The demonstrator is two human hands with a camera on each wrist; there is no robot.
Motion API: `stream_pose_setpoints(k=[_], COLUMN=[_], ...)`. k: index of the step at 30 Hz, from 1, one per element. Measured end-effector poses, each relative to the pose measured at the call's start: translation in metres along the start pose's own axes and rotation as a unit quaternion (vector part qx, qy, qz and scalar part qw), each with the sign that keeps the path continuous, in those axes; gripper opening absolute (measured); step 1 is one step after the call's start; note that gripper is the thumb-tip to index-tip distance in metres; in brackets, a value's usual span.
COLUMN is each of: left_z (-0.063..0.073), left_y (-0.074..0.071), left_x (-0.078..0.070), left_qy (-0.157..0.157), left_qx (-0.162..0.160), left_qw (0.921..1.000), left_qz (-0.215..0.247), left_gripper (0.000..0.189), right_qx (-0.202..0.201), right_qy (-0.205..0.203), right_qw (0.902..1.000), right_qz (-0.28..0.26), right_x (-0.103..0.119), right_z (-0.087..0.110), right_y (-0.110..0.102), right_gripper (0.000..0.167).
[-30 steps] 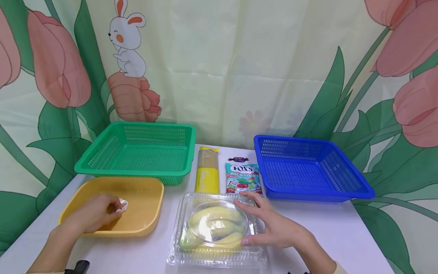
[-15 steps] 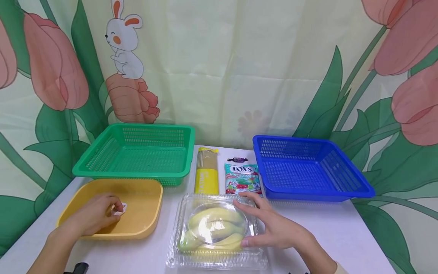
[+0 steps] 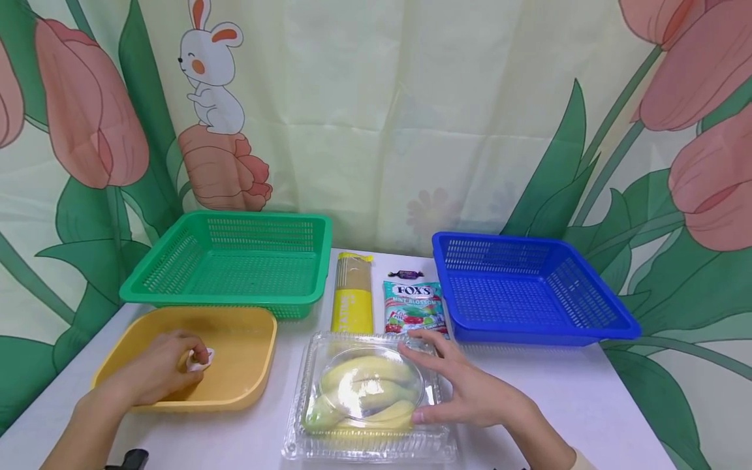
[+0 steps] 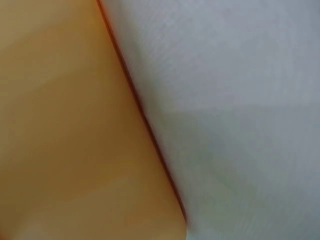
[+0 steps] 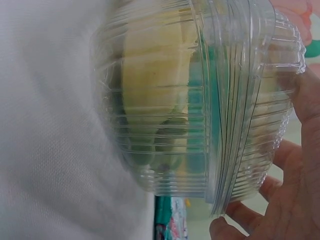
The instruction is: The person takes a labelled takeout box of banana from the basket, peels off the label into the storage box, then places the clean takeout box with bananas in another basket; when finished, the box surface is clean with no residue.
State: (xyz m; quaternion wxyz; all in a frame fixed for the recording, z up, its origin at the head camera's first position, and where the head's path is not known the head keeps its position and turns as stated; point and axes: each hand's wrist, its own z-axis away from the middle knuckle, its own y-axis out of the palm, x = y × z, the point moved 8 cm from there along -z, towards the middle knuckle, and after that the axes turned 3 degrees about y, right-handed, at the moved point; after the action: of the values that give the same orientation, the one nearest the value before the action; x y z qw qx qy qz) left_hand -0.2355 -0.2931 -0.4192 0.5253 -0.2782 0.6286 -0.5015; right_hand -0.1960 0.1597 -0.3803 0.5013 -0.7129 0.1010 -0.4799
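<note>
Inside the yellow basin (image 3: 243, 365), my left hand (image 3: 155, 369) pinches a small white crumpled piece (image 3: 201, 360) between thumb and fingers. Its kind is too small and too covered to tell. My right hand (image 3: 467, 385) rests with spread fingers on the right side of a clear plastic clamshell box (image 3: 296, 431), which is closed over several bananas (image 3: 373, 375). In the right wrist view, fingers (image 5: 250, 217) lie along the ribbed side of the box. The left wrist view shows only the basin's wall (image 4: 75, 125) and the white tablecloth; the hand is outside it.
Behind the basin stands a green basket (image 3: 252, 274). A blue basket (image 3: 523, 287) is at the right. Between them lie a yellow-and-brown packet (image 3: 352, 297), a Fox's candy bag (image 3: 414, 310) and a purple wrapped candy (image 3: 406, 275). A patterned curtain (image 3: 364, 117) hangs behind.
My left hand stays in the basin, its fingers shifting slightly around the white piece. The whole view drifts a little leftward. My right hand keeps its place on the box.
</note>
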Motion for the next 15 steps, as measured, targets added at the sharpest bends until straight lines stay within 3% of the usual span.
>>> stream_pose_setpoints(k=[8,15], left_z=[0.0024,0.0010], left_y=[-0.0011,0.0004], left_x=[0.0030,0.0044], left_qy=[0.000,-0.020], left_qx=[-0.023,0.001], left_qw=[0.9997,0.9998], left_qz=[-0.005,-0.005], left_gripper=[0.019,0.020], right_qx=[0.000,-0.001], right_qy=[0.003,0.002], right_qw=[1.0000,1.0000], right_qz=[0.005,0.006], right_x=[-0.0006,-0.0007], right_z=[-0.0004,-0.0008], right_y=[0.0001,0.0003], right_gripper=[0.090,0.090])
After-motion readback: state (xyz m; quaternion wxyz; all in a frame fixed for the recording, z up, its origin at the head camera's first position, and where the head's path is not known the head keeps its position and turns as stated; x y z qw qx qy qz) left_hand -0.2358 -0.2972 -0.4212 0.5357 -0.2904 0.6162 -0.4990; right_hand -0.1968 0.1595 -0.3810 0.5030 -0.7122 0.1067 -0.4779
